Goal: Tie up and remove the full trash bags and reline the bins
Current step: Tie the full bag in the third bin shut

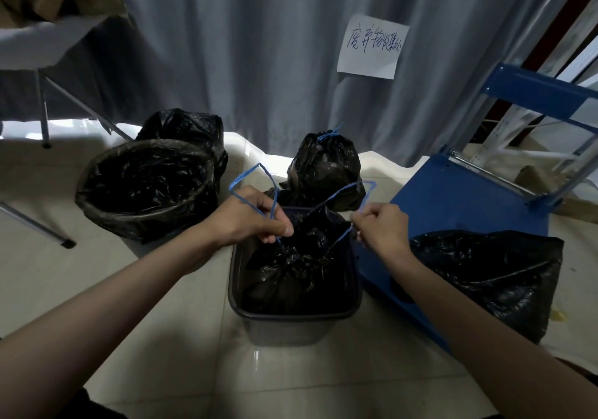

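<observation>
Blue drawstring (338,196) loops are gripped by left hand (249,216) and right hand (383,229) above black bag (297,273) in square bin (293,321).

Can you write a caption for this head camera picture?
Both hands pull blue drawstrings closing a black bag in a bin.
</observation>
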A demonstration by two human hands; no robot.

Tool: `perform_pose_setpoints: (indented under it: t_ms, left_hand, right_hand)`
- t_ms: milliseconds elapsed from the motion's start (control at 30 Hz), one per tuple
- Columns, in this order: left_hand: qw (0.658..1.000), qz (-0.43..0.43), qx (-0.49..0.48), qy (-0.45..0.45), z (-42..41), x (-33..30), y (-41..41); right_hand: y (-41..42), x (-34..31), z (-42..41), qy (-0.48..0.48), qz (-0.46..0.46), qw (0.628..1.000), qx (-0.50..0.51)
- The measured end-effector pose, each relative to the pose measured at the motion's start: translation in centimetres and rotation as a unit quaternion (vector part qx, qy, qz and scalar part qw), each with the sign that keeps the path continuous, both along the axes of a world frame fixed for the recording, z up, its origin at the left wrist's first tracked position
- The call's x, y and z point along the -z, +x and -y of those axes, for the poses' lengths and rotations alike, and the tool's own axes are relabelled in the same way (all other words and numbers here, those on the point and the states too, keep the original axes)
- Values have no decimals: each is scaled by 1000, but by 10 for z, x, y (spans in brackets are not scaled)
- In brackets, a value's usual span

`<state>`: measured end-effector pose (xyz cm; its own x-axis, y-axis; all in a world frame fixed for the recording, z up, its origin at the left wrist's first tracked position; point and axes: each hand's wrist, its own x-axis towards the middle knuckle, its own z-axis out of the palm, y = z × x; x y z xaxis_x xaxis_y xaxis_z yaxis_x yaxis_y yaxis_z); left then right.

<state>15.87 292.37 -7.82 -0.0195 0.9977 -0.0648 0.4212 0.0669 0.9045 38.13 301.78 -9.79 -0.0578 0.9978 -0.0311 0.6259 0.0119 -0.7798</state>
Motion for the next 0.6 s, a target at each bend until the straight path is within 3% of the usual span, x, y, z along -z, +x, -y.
perform_pose_setpoints:
  t_ms: [100, 233, 500, 600]
  left_hand:
    - [1000, -2, -10, 14, 2, -4, -4]
    - [999, 5, -21, 33, -1, -9, -10]
    - [996, 37, -26, 75, -2, -30, -4]
    - [994, 57, -33, 92, -1, -38, -2]
  right_hand:
    - [1, -17, -4, 85, -51, 995, 7]
    - [-1, -31, 0, 145, -147, 976, -75]
    - [-27, -63, 25, 47, -361, 907, -210]
    - [-35, -67, 28, 14, -351, 908, -226]
